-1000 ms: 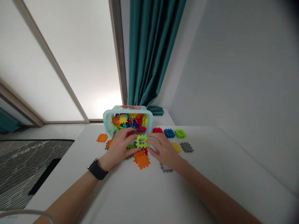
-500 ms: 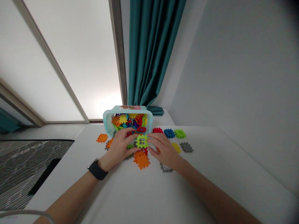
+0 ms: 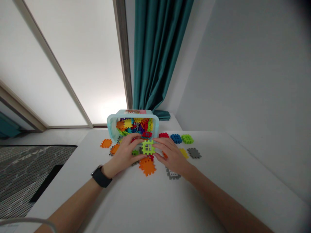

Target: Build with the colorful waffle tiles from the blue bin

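**Green window piece in two hands**

The green window piece is above the white table, close to the far edge. The left hand pinches its left side and the right hand pinches its right side, with fingers bent. Just nearer lies a big orange piece. Behind is a pale blue tub full of bright pieces, its open side facing the person. Right of the tub, a red piece, a blue piece and a lime piece line the far edge.
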`<state>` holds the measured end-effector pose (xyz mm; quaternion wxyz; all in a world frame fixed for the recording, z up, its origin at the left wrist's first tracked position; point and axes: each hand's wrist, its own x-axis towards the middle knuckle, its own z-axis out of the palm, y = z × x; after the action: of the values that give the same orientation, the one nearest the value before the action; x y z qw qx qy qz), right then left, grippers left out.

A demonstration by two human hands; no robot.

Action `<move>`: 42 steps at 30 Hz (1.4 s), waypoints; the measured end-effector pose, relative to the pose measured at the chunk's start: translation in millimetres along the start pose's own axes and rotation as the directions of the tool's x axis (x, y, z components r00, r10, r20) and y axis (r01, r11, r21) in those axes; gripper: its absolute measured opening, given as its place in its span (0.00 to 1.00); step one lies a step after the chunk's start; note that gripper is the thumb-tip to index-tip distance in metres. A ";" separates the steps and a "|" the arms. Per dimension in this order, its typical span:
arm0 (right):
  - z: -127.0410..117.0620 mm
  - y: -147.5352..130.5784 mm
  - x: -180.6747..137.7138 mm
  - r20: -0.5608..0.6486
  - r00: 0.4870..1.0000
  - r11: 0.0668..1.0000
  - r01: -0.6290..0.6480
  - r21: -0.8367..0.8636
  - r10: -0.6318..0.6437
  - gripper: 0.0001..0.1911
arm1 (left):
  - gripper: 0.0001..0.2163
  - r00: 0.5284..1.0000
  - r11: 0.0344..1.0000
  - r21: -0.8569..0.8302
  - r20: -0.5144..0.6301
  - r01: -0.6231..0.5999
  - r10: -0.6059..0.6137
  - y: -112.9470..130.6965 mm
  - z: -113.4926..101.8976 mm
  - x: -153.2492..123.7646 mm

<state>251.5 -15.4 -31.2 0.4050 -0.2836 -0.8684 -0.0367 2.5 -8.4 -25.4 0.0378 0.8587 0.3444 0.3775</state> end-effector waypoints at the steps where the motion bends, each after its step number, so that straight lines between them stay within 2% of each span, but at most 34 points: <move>1: 0.3 0.1 -0.2 -0.004 1.000 1.000 0.000 -0.002 0.000 0.13 | 0.20 1.000 1.000 -0.002 0.003 0.007 -0.007 0.0 0.3 -0.1; 8: -1.6 -0.8 -1.3 -0.025 0.997 0.997 0.068 -0.045 -0.069 0.12 | 0.19 0.998 0.996 -0.073 0.039 0.052 -0.050 -1.2 -0.7 2.0; 13: -5.5 -2.8 -0.2 -0.029 0.990 0.990 0.135 -0.045 -0.136 0.12 | 0.16 0.992 0.983 -0.168 0.119 0.071 -0.051 6.8 -4.9 5.4; 16: -3.0 -4.7 1.4 -0.042 0.999 1.000 0.024 -0.003 -0.024 0.09 | 0.09 0.989 0.972 -0.210 0.129 0.102 -0.076 10.3 -5.9 6.5; 19: 0.8 -7.0 4.0 -0.031 0.979 0.976 -0.200 0.082 0.203 0.07 | 0.06 0.987 0.952 -0.265 0.088 0.151 -0.132 9.0 -4.3 7.3; 23: 3.0 -9.2 7.8 0.065 0.866 0.836 -0.496 0.233 0.496 0.09 | 0.08 0.968 0.883 -0.396 0.104 0.251 -0.228 5.6 -0.2 8.6; 26: 3.3 -9.6 9.8 0.155 0.777 0.702 -0.621 0.348 0.610 0.11 | 0.13 0.941 0.808 -0.482 0.179 0.339 -0.288 6.2 1.5 9.5; 30: 2.5 -9.8 11.7 0.277 0.719 0.559 -0.679 0.475 0.638 0.15 | 0.16 0.911 0.734 -0.541 0.250 0.411 -0.327 9.7 0.2 9.8; 34: 1.5 -10.6 13.3 0.304 0.708 0.519 -0.686 0.511 0.638 0.15 | 0.15 0.900 0.713 -0.550 0.277 0.435 -0.335 12.0 -1.8 9.6; 38: 3.1 -9.7 12.7 0.304 0.718 0.532 -0.679 0.506 0.626 0.14 | 0.14 0.918 0.761 -0.515 0.249 0.395 -0.309 11.1 -0.3 9.4; 42: 3.8 -6.8 10.4 0.239 0.767 0.651 -0.635 0.416 0.596 0.10 | 0.14 0.931 0.810 -0.459 0.197 0.364 -0.307 9.4 2.0 9.7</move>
<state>240.1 -15.1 -25.1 0.4141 -0.4544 -0.7174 0.3276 13.7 -9.2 -17.8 0.3387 0.7666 0.3816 0.3899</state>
